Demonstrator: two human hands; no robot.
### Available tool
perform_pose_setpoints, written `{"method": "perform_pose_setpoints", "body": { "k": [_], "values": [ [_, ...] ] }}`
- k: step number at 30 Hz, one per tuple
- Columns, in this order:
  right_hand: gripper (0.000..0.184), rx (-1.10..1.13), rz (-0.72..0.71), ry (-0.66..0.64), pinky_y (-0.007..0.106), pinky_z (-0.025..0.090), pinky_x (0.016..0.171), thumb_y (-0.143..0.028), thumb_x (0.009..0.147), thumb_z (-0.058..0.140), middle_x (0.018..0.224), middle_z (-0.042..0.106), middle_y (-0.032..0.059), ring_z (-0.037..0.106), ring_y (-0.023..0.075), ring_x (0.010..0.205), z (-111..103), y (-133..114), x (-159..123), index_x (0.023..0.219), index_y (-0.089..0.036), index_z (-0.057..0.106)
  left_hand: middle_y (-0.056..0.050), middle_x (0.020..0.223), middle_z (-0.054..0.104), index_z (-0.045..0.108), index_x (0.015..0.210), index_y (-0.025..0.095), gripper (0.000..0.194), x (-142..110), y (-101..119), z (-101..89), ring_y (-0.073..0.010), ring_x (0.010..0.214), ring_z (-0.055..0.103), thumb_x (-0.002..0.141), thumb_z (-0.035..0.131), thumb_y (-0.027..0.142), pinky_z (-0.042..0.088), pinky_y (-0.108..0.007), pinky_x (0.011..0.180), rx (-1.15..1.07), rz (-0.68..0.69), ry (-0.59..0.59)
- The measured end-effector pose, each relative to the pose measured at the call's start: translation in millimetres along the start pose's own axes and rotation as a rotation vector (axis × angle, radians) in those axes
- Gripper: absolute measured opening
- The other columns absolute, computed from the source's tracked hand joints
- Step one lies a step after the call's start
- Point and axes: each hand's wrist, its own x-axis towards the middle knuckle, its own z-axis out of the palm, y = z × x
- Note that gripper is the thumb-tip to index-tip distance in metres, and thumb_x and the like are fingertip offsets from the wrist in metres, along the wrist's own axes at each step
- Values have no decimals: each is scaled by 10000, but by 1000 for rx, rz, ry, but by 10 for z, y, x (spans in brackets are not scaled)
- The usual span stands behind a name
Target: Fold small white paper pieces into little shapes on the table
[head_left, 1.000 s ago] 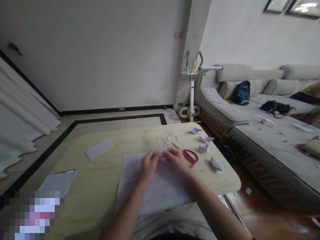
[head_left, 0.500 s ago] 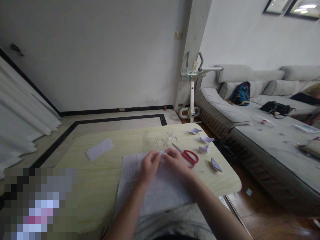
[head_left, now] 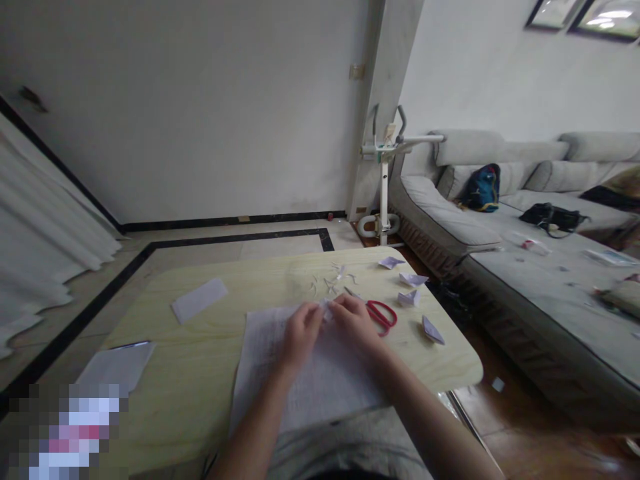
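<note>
A small piece of white paper point(head_left: 327, 307) is pinched between my left hand point(head_left: 302, 328) and my right hand point(head_left: 353, 323); my fingers partly cover it, so its folded shape is unclear. Beneath both hands lies a large white sheet point(head_left: 270, 347) with faint marks. Red-handled scissors point(head_left: 383, 316) rest just right of my right hand, their blades pointing away to the left. Thin paper scraps point(head_left: 331, 285) are scattered beyond my fingertips. Several folded paper boats, one of them a nearby boat point(head_left: 432, 330), line the table's right side.
On the wooden table point(head_left: 200, 367), a stack of paper strips point(head_left: 200, 300) lies at left. Nearer, a paper with a pen point(head_left: 120, 363) sits by the left edge. A grey sofa point(head_left: 530, 293) stands at right, and a white exercise stand point(head_left: 384, 193) behind the table.
My fingers have shifted slightly around the small paper, and more of it shows between them. The scissors and paper boats stay where they were.
</note>
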Motion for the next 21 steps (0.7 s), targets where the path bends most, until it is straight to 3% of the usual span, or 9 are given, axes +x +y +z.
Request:
{"method": "perform_pose_setpoints", "body": {
  "k": [8,11,15,21],
  "values": [
    [216,-6,-27,17,239,408,575,-354,782,648,637,586,-4,526,135,606,26,-1,7,683,-168,599,-34,767,693,650,919,153,258,26,-71,18,-160,656,644,781,635,371,491,-228,580,-88,-14,-26],
    [123,-25,-79,39,239,426,615,-300,770,640,725,608,-2,551,142,673,20,-2,4,780,-178,623,-41,746,705,650,915,141,255,43,-57,2,-168,658,658,772,640,351,495,-233,582,-152,-54,-10],
    [283,-32,-141,-15,243,441,638,-244,749,632,861,625,5,570,143,720,10,35,-9,1031,-219,625,-30,735,708,662,892,136,256,55,28,-38,-145,617,640,741,660,342,473,-218,561,-252,-109,5],
    [288,-48,-98,-106,286,478,675,-261,764,627,838,667,24,609,166,720,17,100,-10,1047,-208,636,-17,734,690,674,880,134,288,54,71,-59,-156,634,630,695,672,355,482,-236,577,-337,-203,-18]
  ]
}}
